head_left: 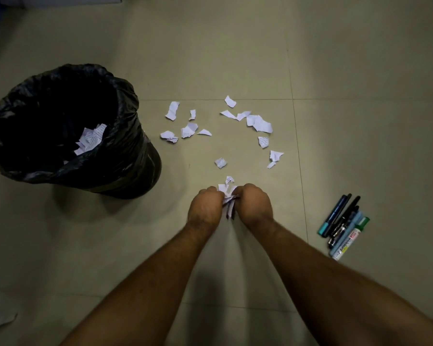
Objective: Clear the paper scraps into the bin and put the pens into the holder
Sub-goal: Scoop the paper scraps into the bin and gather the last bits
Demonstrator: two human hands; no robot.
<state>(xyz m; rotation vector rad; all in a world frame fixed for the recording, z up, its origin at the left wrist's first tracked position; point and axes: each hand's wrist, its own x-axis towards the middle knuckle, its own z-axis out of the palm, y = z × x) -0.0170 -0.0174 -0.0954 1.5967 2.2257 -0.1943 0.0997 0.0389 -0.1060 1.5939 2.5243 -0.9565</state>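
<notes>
My left hand [205,208] and my right hand [254,206] are pressed together low over the floor, both closed on a bunch of white paper scraps [227,196] that pokes out between them. Several more torn scraps [259,123] lie scattered in an arc on the floor beyond my hands, one small crumpled scrap [220,162] closest. A bin [125,156] lined with a black bag stands at the left and holds some scraps [90,139]. A cluster of pens and markers [344,226] lies on the floor to my right. No pen holder is in view.
The floor is pale tile with grout lines [294,121]. A pale sheet edge [0,318] shows at the bottom left corner. A blue and white object [5,1] sits at the top left edge.
</notes>
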